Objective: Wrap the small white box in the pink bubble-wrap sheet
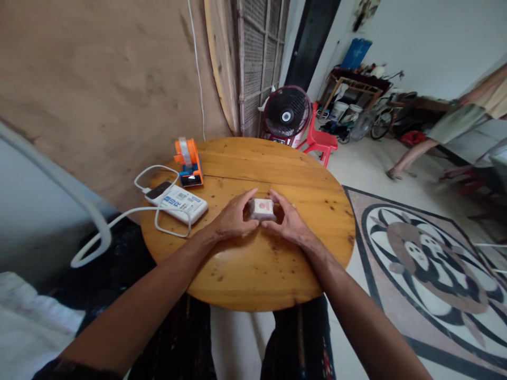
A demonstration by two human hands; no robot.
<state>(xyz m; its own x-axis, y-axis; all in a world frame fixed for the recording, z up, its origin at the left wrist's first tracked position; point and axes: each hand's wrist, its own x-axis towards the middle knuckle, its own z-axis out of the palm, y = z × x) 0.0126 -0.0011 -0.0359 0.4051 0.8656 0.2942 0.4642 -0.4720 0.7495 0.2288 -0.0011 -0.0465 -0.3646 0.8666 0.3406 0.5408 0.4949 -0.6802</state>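
Note:
A small flat packet [262,208], whitish with a red mark on top, lies near the middle of the round wooden table [253,274]. My left hand [233,218] grips its left side, fingers curled round the edge. From the right, my right hand [288,220] pinches the other side with thumb and fingers. Both forearms reach in from the bottom of the picture.
An orange tape dispenser [190,163] stands at the table's back left. A white power bank with a dark phone on it [177,202] lies beside it, a white cable [119,221] trailing off the left edge. Behind are a fan [287,115], a red chair [320,141] and a person [447,126].

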